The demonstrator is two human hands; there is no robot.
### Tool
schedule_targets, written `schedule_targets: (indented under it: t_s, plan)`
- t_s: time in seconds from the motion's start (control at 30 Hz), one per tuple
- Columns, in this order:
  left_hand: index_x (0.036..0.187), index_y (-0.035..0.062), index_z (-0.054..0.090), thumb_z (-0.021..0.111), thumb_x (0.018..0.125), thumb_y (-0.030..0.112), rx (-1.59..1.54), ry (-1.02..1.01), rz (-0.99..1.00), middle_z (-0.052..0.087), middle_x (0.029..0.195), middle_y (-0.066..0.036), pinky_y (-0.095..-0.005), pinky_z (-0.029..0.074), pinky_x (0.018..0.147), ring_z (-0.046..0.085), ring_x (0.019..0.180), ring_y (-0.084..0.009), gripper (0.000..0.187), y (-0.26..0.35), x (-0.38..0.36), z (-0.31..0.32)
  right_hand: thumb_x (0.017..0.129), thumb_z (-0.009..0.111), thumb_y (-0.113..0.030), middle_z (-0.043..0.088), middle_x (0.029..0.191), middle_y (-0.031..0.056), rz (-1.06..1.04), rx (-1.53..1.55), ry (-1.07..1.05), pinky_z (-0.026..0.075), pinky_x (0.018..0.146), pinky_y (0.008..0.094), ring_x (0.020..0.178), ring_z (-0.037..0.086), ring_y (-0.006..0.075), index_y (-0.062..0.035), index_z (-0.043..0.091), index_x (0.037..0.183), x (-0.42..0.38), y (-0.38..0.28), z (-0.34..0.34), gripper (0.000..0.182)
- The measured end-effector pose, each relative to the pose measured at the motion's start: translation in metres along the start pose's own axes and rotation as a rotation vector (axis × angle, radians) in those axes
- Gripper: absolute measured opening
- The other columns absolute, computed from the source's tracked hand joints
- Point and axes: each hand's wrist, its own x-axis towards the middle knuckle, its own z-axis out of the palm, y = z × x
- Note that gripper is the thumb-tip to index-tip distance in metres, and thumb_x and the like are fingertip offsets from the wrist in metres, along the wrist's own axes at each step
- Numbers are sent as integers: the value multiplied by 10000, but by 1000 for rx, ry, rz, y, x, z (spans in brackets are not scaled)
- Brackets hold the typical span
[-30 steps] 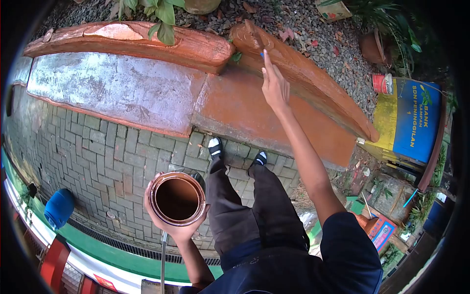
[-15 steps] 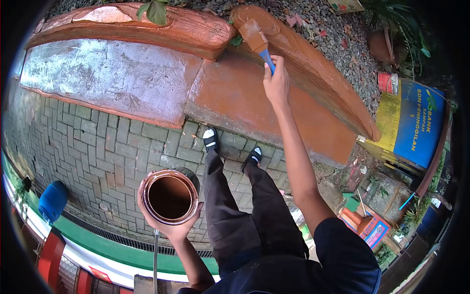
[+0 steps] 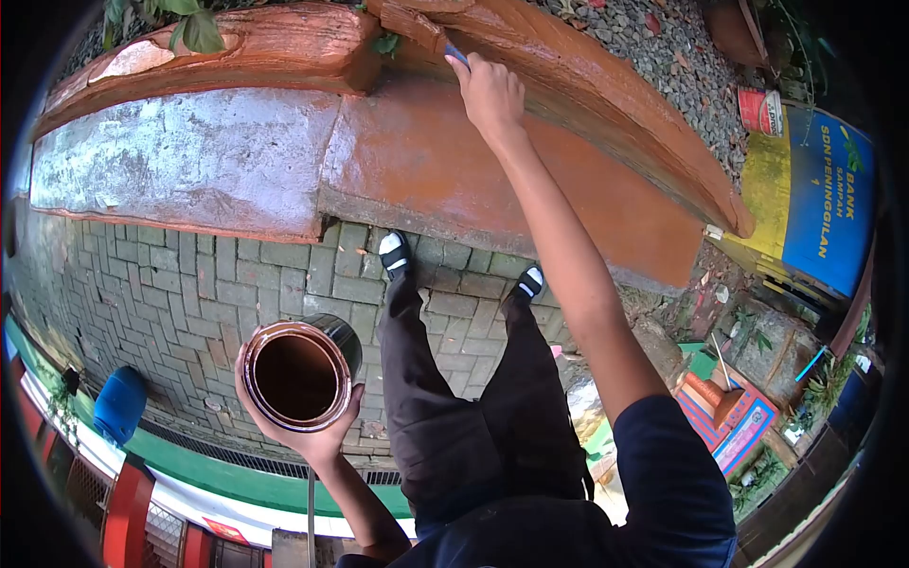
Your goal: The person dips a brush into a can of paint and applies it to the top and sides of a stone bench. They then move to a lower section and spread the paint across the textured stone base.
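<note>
My left hand is wrapped round an open paint can, held out in front of my legs. Brown paint shows inside it, and its rim is smeared. Far ahead, my right hand grips a paintbrush by its blue handle. The bristles, loaded with brown, lie against the end of the orange-brown curved backrest of a low bench; exact contact is hard to make out. Below it runs the seat, coated the same brown, beside a pale, whitish worn seat section.
Grey paving lies under my feet. On the right stand a blue and yellow bin with a red and white can by it, and a colourful box. A blue barrel lies at the left. Gravel covers the ground behind the backrest.
My right hand and the paintbrush have moved up and left, to the backrest's end. The view has shifted slightly, and my left hand with the can sits a little further left.
</note>
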Motion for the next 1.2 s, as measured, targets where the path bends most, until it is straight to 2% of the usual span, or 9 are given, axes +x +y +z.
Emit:
schedule_targets:
  t_s: [0.03,0.17,0.53,0.7,0.8,0.87,0.97,1.13,1.2]
  plan:
    - [1406,-27,299,901,512,358,12,-12,6,445,1353,-185,-448,381,1068,484,1235,-306,1144,3,-5,7,949,499,-443,664,715,191,-58,-29,50,524,615,481,709,667,379,-47,645,866,0,10,3,430]
    - [1412,-22,297,896,516,372,76,-5,42,443,1359,-180,-444,386,1060,483,1236,-301,1148,27,-27,27,943,491,-472,672,759,199,-32,10,-7,530,633,481,738,670,379,-46,659,856,-17,74,-7,466]
    - [1404,-24,323,891,507,396,75,27,162,458,1347,-171,-444,383,1060,494,1225,-294,1141,114,-135,113,961,452,-479,671,793,214,243,-95,-97,523,685,510,789,658,405,-33,659,870,-106,306,-92,500]
    - [1394,-33,336,885,522,405,34,-29,198,474,1319,-165,-435,386,1048,498,1209,-280,1119,160,-207,193,964,438,-490,670,804,217,390,-103,-93,517,697,518,805,655,406,-39,659,888,-166,478,-140,508]
    - [1399,-36,323,889,526,415,0,-97,243,462,1331,-172,-427,384,1050,489,1218,-283,1134,182,-236,240,967,431,-486,672,799,209,452,-168,-69,522,694,508,802,658,397,-44,657,883,-192,568,-166,504]
    - [1402,-37,319,888,528,417,-29,-141,272,458,1336,-178,-427,383,1052,487,1221,-282,1138,192,-254,272,953,464,-481,681,763,177,459,-264,-40,546,678,468,765,679,359,-67,680,831,-212,633,-174,483]
    - [1411,-42,301,882,534,423,-77,-205,277,449,1351,-192,-436,379,1061,481,1234,-284,1149,202,-277,320,957,451,-487,684,776,178,541,-360,19,547,683,471,778,683,357,-67,684,825,-258,732,-185,498]
    - [1411,-46,294,879,534,435,-70,-378,317,444,1356,-191,-443,367,1078,474,1246,-286,1159,221,-302,385,970,422,-488,682,1004,194,1006,-463,-95,534,801,465,956,665,363,-54,668,994,-319,890,-221,500]
    - [1409,-45,298,880,531,435,-44,-397,339,445,1355,-189,-442,365,1081,476,1245,-286,1158,226,-310,408,978,419,-446,654,1103,209,1281,-307,2,519,843,469,1023,643,367,-40,649,1047,-346,938,-238,472]
